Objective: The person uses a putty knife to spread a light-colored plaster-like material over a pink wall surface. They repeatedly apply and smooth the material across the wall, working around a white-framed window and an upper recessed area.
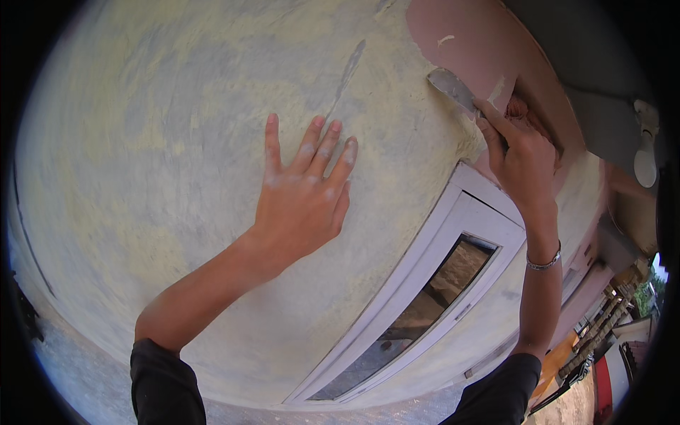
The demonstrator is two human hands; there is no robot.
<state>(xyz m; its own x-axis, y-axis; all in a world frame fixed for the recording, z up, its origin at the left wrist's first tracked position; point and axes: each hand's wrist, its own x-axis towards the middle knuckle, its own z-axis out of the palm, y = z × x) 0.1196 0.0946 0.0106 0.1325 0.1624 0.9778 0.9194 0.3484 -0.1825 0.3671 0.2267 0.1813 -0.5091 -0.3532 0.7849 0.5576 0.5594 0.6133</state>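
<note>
My left hand point(301, 188) lies flat with spread fingers against a patchy grey and pale-yellow wall point(177, 142). White dust marks its knuckles and fingers. In my right hand point(520, 152) is a putty knife point(452, 88), gripped by its handle with the forefinger stretched along it. Its broad blade is at the border between the rough yellowish wall and a pink painted area point(453, 35). Whether the blade edge presses on the surface I cannot tell. A thin dark streak point(348, 71) runs down the wall just above my left fingertips.
Below my right hand stands a white-framed door or window point(489, 191) with a narrow glass pane point(425, 297). A white light bulb point(644, 159) hangs at the upper right under a dark overhang. Stacked poles point(602, 329) and other clutter lie at the lower right.
</note>
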